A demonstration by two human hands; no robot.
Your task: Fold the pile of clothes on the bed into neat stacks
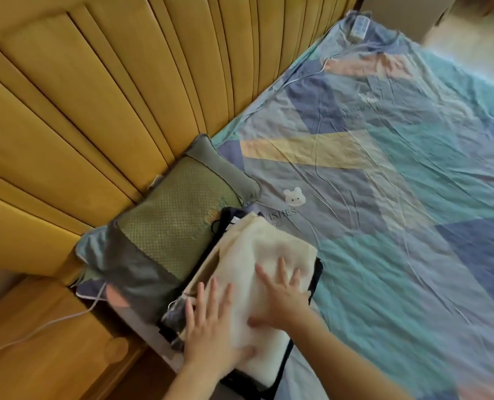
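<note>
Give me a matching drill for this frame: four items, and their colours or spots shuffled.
Items:
1. pillow
2. top garment
3. headboard
4. bear patch

Descriptions:
A. yellow padded panels
B. cream, under both hands
C. white, on the sheet
D. green and grey, against the headboard

Pairs: 1-D, 2-B, 3-A, 4-C. The left hand and right hand lie flat on the top garment.
</note>
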